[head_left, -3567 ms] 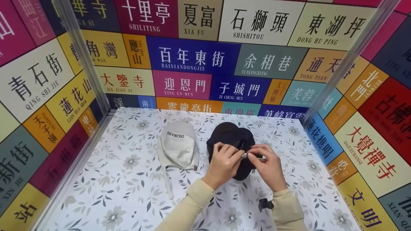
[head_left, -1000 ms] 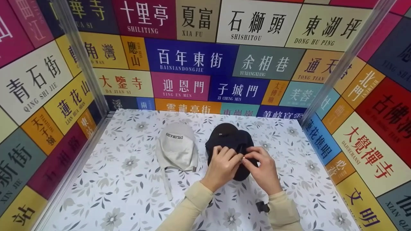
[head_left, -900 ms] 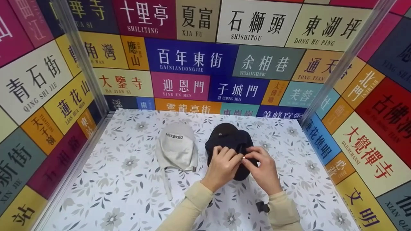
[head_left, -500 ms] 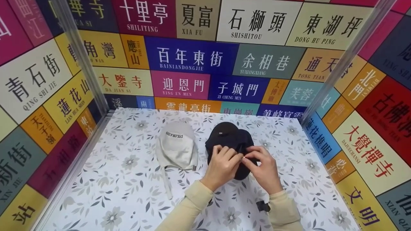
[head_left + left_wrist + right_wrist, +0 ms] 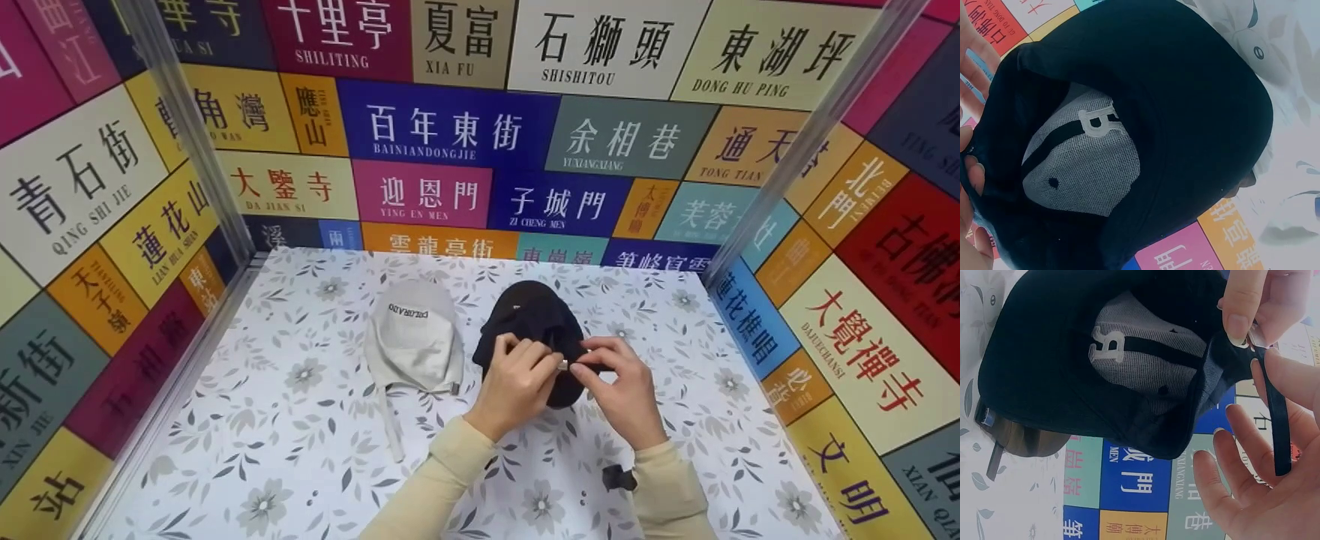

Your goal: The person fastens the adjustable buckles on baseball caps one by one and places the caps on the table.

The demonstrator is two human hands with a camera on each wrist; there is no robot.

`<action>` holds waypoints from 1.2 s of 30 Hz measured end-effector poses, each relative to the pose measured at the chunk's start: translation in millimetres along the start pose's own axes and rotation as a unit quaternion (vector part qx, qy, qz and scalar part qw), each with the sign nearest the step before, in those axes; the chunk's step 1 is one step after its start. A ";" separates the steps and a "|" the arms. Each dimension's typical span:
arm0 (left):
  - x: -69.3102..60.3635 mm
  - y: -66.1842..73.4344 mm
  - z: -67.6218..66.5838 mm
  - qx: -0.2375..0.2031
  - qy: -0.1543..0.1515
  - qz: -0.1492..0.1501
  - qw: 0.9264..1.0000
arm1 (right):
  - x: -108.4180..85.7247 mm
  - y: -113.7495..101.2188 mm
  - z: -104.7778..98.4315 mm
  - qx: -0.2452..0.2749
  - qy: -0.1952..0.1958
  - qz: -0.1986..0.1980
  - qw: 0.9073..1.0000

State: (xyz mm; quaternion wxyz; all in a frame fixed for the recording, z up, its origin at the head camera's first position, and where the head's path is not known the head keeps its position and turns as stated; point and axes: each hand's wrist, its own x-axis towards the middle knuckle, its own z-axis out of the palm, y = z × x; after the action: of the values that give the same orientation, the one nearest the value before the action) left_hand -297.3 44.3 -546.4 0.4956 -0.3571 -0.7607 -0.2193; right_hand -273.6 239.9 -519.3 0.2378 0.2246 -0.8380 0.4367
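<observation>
A black cap (image 5: pixel 536 319) is held up in front of the person, its inside showing white mesh (image 5: pixel 1145 354) and a pale letter patch in the right wrist view. The left hand (image 5: pixel 517 379) grips the cap's back edge beside a small metal buckle (image 5: pixel 562 365). Thumb and index finger of the right hand (image 5: pixel 622 386) pinch the black strap (image 5: pixel 1278 416) at the buckle; its free end hangs across the right palm (image 5: pixel 1275 495). In the left wrist view the cap (image 5: pixel 1202 101) covers most of the picture, and the buckle cannot be made out.
A pale grey cap (image 5: pixel 412 337) lettered COLORADO lies left of the black cap, its strap trailing toward the front. A floral cloth (image 5: pixel 262 450) covers the table. Colourful sign panels (image 5: pixel 450 127) form the walls. A small black object (image 5: pixel 619 477) shows beside the right sleeve.
The black cap has tilted and shifted slightly left. The right hand has moved a little right of the left hand, and the metal buckle shows more clearly between them.
</observation>
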 end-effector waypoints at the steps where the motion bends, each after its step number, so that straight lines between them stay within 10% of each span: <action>1: -0.4 -0.2 -0.1 0.000 0.001 0.000 1.000 | 0.0 -0.4 0.0 0.002 0.000 0.002 1.000; 15: -2.1 0.2 -3.2 -0.050 -0.061 -0.061 0.995 | -0.5 0.4 3.7 -0.005 -0.003 0.000 1.000; 36: 2.4 6.4 -10.5 -0.131 -0.070 -0.115 0.982 | -1.5 -3.3 11.3 -0.038 0.012 -0.018 0.999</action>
State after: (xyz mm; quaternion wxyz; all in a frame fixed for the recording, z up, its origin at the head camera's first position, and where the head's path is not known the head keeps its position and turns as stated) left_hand -286.7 42.0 -540.1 0.3611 -0.3434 -0.7944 -0.3472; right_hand -272.8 229.0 -523.9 0.2638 0.2250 -0.8469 0.4032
